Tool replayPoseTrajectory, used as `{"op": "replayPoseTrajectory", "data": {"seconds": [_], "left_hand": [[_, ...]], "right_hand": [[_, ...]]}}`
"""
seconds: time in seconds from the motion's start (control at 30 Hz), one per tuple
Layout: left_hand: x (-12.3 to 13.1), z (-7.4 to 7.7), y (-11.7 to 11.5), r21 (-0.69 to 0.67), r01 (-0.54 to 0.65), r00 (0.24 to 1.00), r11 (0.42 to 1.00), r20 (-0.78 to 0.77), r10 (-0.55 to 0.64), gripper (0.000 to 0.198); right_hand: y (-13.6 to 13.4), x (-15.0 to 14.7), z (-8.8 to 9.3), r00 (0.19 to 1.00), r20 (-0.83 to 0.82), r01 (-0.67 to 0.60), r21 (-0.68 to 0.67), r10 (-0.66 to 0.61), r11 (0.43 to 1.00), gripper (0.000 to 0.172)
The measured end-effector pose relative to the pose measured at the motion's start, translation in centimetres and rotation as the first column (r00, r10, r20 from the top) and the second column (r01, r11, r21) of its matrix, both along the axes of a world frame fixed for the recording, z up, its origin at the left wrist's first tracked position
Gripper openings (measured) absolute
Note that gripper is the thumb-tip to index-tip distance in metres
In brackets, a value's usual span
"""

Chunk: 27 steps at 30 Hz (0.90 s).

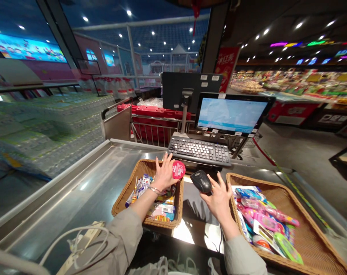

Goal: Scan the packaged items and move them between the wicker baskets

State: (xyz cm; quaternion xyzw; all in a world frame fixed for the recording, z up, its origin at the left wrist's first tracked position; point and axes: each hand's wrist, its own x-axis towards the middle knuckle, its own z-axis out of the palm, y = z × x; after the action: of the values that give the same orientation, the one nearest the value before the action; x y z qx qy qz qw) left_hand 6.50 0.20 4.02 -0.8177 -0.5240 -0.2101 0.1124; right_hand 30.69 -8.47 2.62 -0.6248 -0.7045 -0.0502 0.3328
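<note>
Holding a red tub (pixel 179 169) near the frame's centre, the left hand (pixel 162 177) could let it slip into the lower-centre basket (pixel 179 204), most fingers being splayed; the right hand's (pixel 219 198) fingers grasp a scanner (pixel 201 181).

left sleeve (pixel 120 235): loose grey-beige cloth, creased, ending on the forearm short of the wrist. right sleeve (pixel 243 256): matching plain cloth, edge also on the forearm. left hand (pixel 164 174): bare, thin silvery bracelet (pixel 154 190) round its wrist. right hand (pixel 220 196): bare, wrist likewise.
</note>
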Motion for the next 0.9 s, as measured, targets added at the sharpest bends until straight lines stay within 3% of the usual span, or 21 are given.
{"op": "replayPoseTrajectory", "data": {"seconds": [0.6, 0.9], "left_hand": [[1.9, 0.7, 0.7, 0.029, 0.064, 0.998, 0.998, -0.005, -0.064, 0.089], [2.6, 0.9, 0.7, 0.053, 0.086, 0.996, 0.995, -0.003, -0.086, 0.085]], "right_hand": [[-0.5, -0.2, 1.3, 0.995, 0.058, -0.089, 0.026, 0.087, 0.996, 0.022], [-1.1, -0.2, 2.1, 0.997, 0.026, -0.07, 0.01, 0.07, 0.997, 0.024]]}}
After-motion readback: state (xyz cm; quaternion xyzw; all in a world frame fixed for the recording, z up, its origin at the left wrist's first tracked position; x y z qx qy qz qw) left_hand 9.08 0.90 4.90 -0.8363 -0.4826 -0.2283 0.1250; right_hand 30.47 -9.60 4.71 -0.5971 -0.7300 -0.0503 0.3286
